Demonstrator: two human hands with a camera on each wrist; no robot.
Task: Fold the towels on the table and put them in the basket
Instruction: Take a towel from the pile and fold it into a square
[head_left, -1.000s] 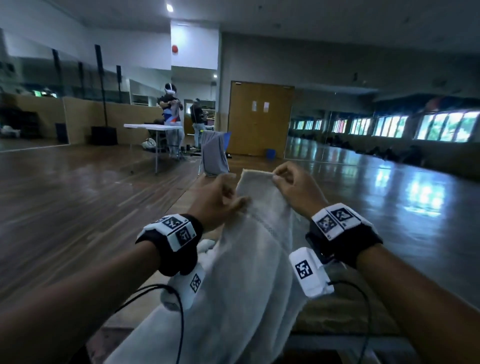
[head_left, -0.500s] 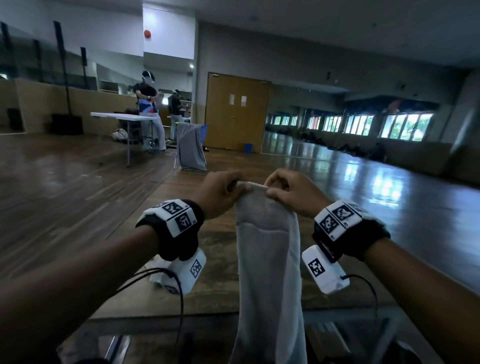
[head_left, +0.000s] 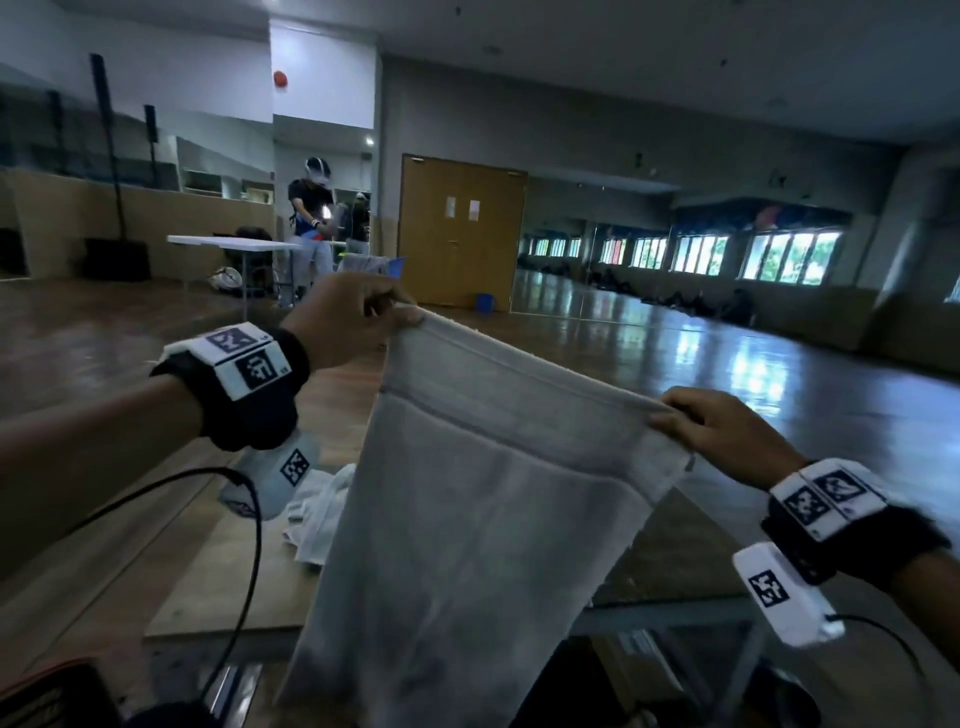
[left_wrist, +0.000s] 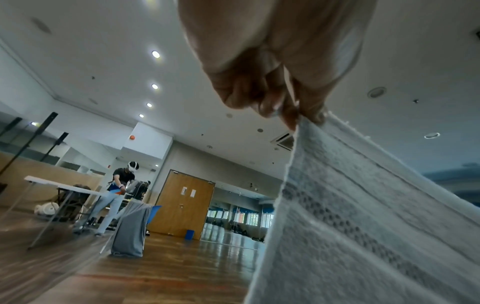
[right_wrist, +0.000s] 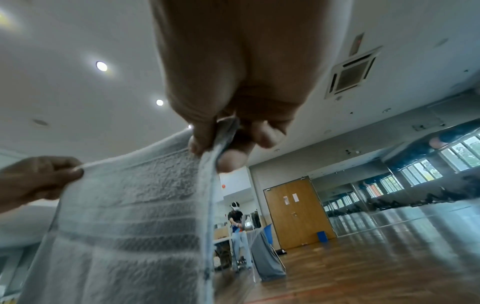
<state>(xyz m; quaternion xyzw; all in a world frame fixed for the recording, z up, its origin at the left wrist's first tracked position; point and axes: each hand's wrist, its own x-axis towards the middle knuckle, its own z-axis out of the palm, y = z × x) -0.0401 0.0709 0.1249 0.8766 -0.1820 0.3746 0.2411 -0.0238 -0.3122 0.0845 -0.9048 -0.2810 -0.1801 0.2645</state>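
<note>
A pale grey towel (head_left: 467, 525) hangs spread in the air in front of me, its top hem stretched between both hands. My left hand (head_left: 358, 317) pinches the top left corner, raised higher and farther away. My right hand (head_left: 711, 431) pinches the top right corner, lower and nearer. The left wrist view shows fingers (left_wrist: 291, 111) clamped on the towel (left_wrist: 363, 216) edge. In the right wrist view thumb and fingers (right_wrist: 205, 142) hold the hem of the towel (right_wrist: 130, 205). A second white towel (head_left: 317, 514) lies crumpled on the table (head_left: 218, 582) below. No basket is in view.
The table's metal front edge (head_left: 649, 613) runs below the hanging towel. A cable (head_left: 249, 545) trails from my left wrist. Across the wooden floor stand a white folding table (head_left: 234, 244), a person (head_left: 311, 218) beside it, and a grey-covered stand (left_wrist: 132, 226).
My hands have moved apart, spreading the towel from a narrow bunched strip to its full width. The left hand rose and the right hand dropped to the right.
</note>
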